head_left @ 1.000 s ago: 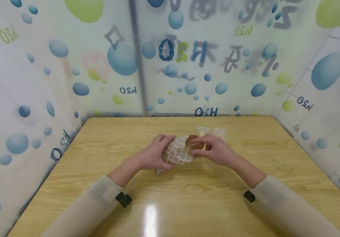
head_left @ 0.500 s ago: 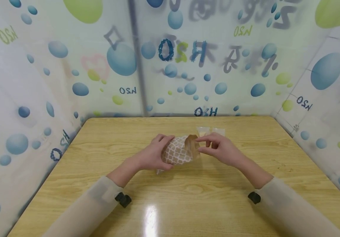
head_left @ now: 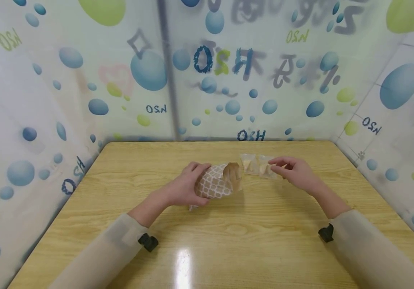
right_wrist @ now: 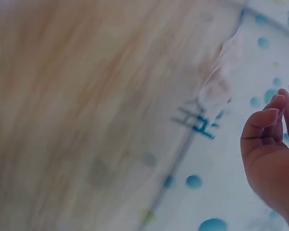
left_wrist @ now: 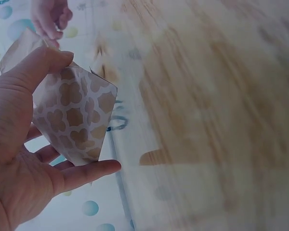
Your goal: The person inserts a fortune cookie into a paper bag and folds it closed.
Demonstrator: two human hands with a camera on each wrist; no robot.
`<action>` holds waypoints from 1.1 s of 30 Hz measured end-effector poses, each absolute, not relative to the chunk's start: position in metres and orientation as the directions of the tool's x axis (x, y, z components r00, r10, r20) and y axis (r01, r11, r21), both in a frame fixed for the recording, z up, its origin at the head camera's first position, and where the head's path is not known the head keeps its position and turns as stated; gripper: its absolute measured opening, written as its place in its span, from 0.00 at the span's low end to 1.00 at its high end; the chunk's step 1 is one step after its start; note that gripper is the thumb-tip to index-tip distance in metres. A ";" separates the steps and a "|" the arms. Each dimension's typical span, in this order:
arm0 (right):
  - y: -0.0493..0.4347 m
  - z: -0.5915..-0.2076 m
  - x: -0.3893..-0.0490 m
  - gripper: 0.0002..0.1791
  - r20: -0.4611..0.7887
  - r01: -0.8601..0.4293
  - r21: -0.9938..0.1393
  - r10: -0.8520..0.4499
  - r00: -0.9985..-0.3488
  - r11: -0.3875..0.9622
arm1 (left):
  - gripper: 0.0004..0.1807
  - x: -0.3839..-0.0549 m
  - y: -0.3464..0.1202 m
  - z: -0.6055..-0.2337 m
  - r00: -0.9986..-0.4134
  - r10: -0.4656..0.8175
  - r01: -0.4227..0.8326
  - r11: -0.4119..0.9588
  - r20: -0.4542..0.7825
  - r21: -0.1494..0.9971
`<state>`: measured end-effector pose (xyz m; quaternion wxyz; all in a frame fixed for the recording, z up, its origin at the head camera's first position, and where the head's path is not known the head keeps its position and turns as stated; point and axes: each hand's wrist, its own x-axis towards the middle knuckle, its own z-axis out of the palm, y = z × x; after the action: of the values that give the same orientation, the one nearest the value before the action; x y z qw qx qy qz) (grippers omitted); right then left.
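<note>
My left hand [head_left: 183, 188] grips a brown paper bag [head_left: 214, 184] with a white lattice pattern, thumb on one side and fingers on the other. The bag lies tilted, its mouth gaping toward the right and showing plain brown paper inside. In the left wrist view the patterned bag [left_wrist: 77, 113] fills the space between thumb and fingers. My right hand [head_left: 297, 173] hovers beside the right one of two small clear packets [head_left: 265, 167], fingers loosely bent. The right wrist view shows that hand [right_wrist: 272, 154] with nothing between its fingers.
The other clear packet [head_left: 249, 165], with pale contents, lies between the bag and the right packet. Everything rests on a wood-grain table [head_left: 228, 241]. A sheet printed with blue and green spots [head_left: 149, 72] closes off the back and both sides.
My right hand has let go of the bag's mouth and moved right to the packets, uncovering them. The bag's mouth now stands more open. My left hand stays nearly in place.
</note>
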<state>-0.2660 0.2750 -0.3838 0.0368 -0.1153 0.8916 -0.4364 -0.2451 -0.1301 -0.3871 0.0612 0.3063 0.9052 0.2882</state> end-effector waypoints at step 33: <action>0.286 -0.398 -0.316 0.28 -0.252 -0.089 -0.640 -0.318 -0.914 0.763 | 0.61 -0.246 -0.131 -0.389 -0.801 0.595 0.522 0.639 0.066 0.565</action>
<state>-0.3163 0.2864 -0.3981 0.1755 -0.1104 0.9224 -0.3260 -0.2459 -0.1314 -0.3889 0.0632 0.3093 0.9030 0.2914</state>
